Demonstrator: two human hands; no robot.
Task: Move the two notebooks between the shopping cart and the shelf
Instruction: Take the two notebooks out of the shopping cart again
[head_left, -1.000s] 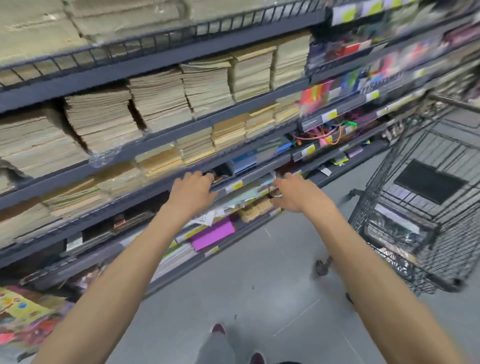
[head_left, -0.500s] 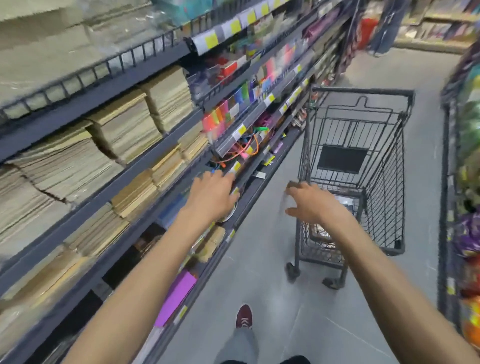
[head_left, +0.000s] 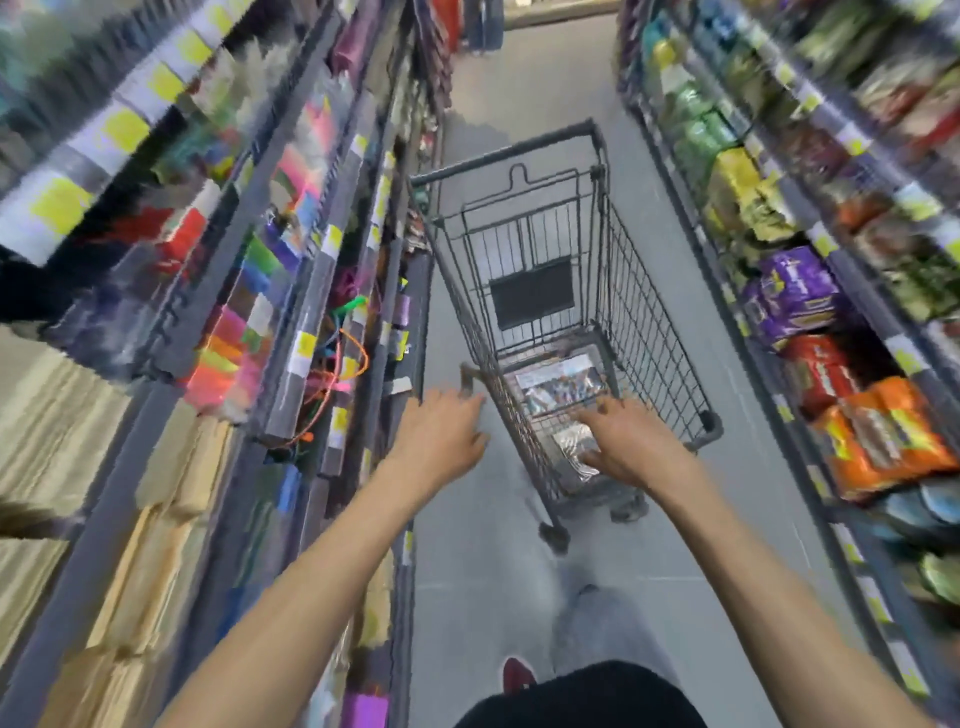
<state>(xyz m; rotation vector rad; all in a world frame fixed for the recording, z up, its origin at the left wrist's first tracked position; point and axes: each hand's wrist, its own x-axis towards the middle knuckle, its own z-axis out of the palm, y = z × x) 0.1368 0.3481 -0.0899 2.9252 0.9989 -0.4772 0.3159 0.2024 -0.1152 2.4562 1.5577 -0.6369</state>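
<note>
A grey wire shopping cart (head_left: 657, 332) stands in the aisle ahead of me. A notebook (head_left: 558, 384) in shiny wrap with a picture cover lies flat in its basket, and a second shiny item (head_left: 574, 441) shows beneath it through the wires. My left hand (head_left: 439, 439) reaches toward the cart's near left corner, fingers spread and holding nothing. My right hand (head_left: 631, 444) hovers over the near end of the basket, fingers spread, holding nothing. The stationery shelf (head_left: 291, 291) with stacked paper and coloured goods runs along my left. The picture is blurred by motion.
Shelves of packaged snacks (head_left: 810, 322) line the right side of the aisle. The grey floor (head_left: 478, 571) runs between the two shelf rows, with my red shoe (head_left: 517, 673) below. Brown paper stacks (head_left: 57, 415) fill the lower left shelves.
My view has swung from the shelf to the cart. Both hands have left the shelf and moved right, toward the cart's near end.
</note>
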